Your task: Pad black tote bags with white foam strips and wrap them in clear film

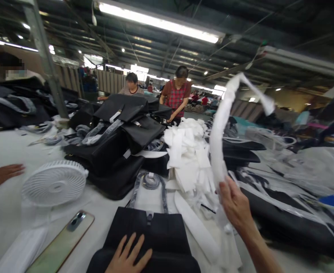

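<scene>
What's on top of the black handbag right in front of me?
Your left hand lies on the black handbag, fingers spread. A small fitting shows near its far edge. The surface under your palm and the bag's inside are hidden.

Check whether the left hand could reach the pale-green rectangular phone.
Probably yes: the left hand lies on the black leather-look bag, close beside the phone, with nothing standing between them.

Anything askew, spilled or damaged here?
Mostly clutter: white sheets lie in a jumbled heap beside black bags piled at odd angles, and a phone and fan sit nearby. The black bag under the left hand shows no visible damage, and I see no spill; blur hides fine detail.
</scene>
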`<state>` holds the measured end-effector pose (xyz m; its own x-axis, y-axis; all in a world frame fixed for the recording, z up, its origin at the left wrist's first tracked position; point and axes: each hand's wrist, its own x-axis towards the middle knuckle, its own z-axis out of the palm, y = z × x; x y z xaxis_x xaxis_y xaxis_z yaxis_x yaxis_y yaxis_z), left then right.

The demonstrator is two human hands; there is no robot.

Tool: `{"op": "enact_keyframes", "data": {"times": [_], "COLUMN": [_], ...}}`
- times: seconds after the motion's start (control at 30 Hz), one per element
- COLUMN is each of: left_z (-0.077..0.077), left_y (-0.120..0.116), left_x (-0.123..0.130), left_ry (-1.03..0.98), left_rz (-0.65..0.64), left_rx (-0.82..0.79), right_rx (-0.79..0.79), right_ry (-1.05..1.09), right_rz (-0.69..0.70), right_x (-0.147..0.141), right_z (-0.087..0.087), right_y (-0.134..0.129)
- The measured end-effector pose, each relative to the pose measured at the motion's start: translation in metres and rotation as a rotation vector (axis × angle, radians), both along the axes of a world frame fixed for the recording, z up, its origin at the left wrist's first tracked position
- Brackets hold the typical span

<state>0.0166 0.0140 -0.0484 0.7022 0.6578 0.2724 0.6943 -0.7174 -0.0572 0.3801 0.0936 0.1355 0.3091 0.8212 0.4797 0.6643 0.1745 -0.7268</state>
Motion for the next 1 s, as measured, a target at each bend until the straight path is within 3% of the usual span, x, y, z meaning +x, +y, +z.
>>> {"op": "enact_keyframes", "data": {"times": [0.07, 0.17, 0.3, 0.4, 0.5, 0.57, 0.63, 0.77, 0.9, 1.0], "left_z": [0.023, 0.050, 0.055, 0.052, 0.063, 0.077, 0.092, 0.102, 0.090, 0.081], "left_y": [-0.006, -0.012, -0.013, -0.012, -0.004, 0.006, 0.019, 0.039, 0.040, 0.030], "left_x": [-0.005, -0.007, -0.006, -0.009, -0.018, -0.028, -0.041, -0.070, -0.093, -0.108], "left_ry": [0.000, -0.074, -0.161, -0.251, -0.318, -0.289, -0.226, -0.218, -0.545, -0.737], "left_rz": [0.023, 0.082, 0.108, 0.070, 0.101, 0.208, 0.322, 0.374, 0.260, 0.173], "left_rx": [-0.175, -0.334, -0.375, -0.311, -0.146, -0.060, -0.070, -0.387, -0.791, -1.006], "right_rx": [-0.063, -0.274, -0.422, -0.462, -0.469, -0.466, -0.479, -0.556, -0.637, -0.705], "right_ry": [-0.253, -0.368, -0.308, -0.262, -0.265, -0.269, -0.266, -0.186, -0.043, 0.068], "right_rz": [0.298, 0.700, 0.814, 0.800, 0.797, 0.809, 0.821, 0.786, 0.729, 0.717], "right_x": [-0.036, -0.067, -0.064, -0.051, -0.045, -0.047, -0.050, -0.052, -0.045, -0.034], "right_z": [-0.020, -0.071, -0.138, -0.162, -0.168, -0.167, -0.164, -0.150, -0.137, -0.142], "right_y": [-0.014, -0.034, -0.045, -0.042, -0.036, -0.034, -0.034, -0.039, -0.058, -0.080]}}
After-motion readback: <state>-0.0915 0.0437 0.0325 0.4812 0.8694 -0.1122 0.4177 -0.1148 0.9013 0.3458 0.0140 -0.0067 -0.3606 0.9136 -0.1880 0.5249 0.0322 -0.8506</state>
